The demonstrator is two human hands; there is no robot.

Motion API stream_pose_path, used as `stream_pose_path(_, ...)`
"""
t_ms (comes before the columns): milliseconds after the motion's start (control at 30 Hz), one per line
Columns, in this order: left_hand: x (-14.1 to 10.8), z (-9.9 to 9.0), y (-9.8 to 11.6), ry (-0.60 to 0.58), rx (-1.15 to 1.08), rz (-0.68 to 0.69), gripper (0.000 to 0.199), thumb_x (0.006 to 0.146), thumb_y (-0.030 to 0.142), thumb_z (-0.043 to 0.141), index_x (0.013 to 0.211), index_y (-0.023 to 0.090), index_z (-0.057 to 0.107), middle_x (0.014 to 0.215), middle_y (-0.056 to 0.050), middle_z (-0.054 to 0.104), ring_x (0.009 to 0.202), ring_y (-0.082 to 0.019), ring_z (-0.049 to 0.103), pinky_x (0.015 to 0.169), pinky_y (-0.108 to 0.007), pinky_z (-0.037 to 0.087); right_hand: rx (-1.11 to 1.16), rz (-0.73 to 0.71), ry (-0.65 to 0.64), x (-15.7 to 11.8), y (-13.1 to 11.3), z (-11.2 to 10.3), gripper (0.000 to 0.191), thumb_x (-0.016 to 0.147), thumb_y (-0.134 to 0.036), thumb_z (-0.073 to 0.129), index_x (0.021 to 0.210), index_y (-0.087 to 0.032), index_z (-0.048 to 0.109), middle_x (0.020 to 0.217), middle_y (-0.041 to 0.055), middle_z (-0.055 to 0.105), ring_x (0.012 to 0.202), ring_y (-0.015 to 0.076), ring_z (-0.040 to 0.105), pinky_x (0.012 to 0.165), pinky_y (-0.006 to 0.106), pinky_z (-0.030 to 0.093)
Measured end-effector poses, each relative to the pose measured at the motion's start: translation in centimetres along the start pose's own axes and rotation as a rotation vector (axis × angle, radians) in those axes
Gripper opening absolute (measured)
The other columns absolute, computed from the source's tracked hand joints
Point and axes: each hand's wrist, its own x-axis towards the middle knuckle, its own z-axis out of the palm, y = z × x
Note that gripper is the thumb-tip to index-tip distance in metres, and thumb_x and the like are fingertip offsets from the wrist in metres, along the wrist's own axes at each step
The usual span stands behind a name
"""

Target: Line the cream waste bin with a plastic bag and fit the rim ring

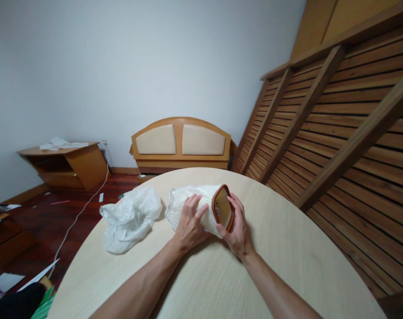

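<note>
On the round table lies a white, crinkled bag (179,201), and a brown-rimmed object (225,208) with a beige, dark-marked inner face shows at its right end. I cannot make out what kind of object it is. My left hand (190,223) is curled over the middle of the white bag, thumb and fingers around it. My right hand (237,223) grips the brown rim at its right side, thumb at the lower edge and fingers behind the upper edge. Left of them rests a second crumpled white plastic bag (133,217), touched by neither hand.
The pale round table (287,248) has a curved far edge. Beyond it stands a headboard (181,141) with cream panels. A slatted wooden frame (307,146) leans at the right. On the left are a low cabinet (84,166), a white cable (84,208) and scattered papers (5,281).
</note>
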Motion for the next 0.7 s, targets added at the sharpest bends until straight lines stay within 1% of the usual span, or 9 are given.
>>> stream_pose_path(133, -0.1, -0.1, -0.1, -0.025, 0.023, 0.014, 0.095, 0.074, 0.033, 0.081, 0.149, 0.025, 0.023, 0.148, -0.02, 0.035, 0.143, -0.038, 0.034, 0.115, -0.066, 0.035, -0.012, 0.025, -0.019, -0.2, 0.3, 0.2, 0.093, 0.085, -0.072, 0.056, 0.155, -0.015, 0.03, 0.16, 0.0221, 0.031, 0.148, 0.0395, 0.032, 0.117, 0.062, 0.035)
stream_pose_path(267, -0.3, 0.0, -0.1, -0.023, 0.03, 0.007, 0.097, 0.07, 0.034, 0.083, 0.147, 0.024, 0.025, 0.149, -0.021, 0.034, 0.143, -0.04, 0.033, 0.115, -0.066, 0.035, 0.008, 0.117, -0.028, -0.5, 0.7, 0.3, 0.101, 0.082, -0.069, 0.063, 0.158, -0.016, 0.024, 0.156, 0.0225, 0.039, 0.144, 0.0401, 0.039, 0.115, 0.062, 0.038)
stream_pose_path(333, -0.2, 0.0, -0.1, -0.021, 0.026, 0.004, 0.098, 0.07, 0.033, 0.084, 0.148, 0.025, 0.024, 0.149, -0.021, 0.033, 0.143, -0.04, 0.034, 0.114, -0.066, 0.036, 0.022, 0.145, -0.017, -0.6, 1.0, 0.3, 0.104, 0.079, -0.067, 0.067, 0.158, -0.015, 0.024, 0.154, 0.0227, 0.042, 0.142, 0.0404, 0.042, 0.113, 0.061, 0.04)
stream_pose_path(467, 0.0, 0.0, 0.1, -0.018, 0.016, 0.001, 0.099, 0.07, 0.034, 0.083, 0.148, 0.027, 0.023, 0.148, -0.02, 0.034, 0.141, -0.04, 0.035, 0.112, -0.066, 0.038, 0.065, 0.148, 0.004, -0.6, 1.3, 0.5, 0.106, 0.075, -0.064, 0.071, 0.157, -0.016, 0.026, 0.154, 0.0219, 0.041, 0.14, 0.0398, 0.043, 0.112, 0.059, 0.042)
stream_pose_path(700, 0.2, 0.0, 0.5, 0.0, 0.016, 0.001, 0.096, 0.074, 0.035, 0.082, 0.148, 0.027, 0.022, 0.147, -0.021, 0.034, 0.14, -0.04, 0.036, 0.11, -0.065, 0.041, 0.009, 0.092, 0.083, -0.4, 0.9, 0.7, 0.098, 0.074, -0.063, 0.068, 0.153, -0.016, 0.033, 0.15, 0.0211, 0.044, 0.138, 0.0404, 0.045, 0.112, 0.06, 0.042)
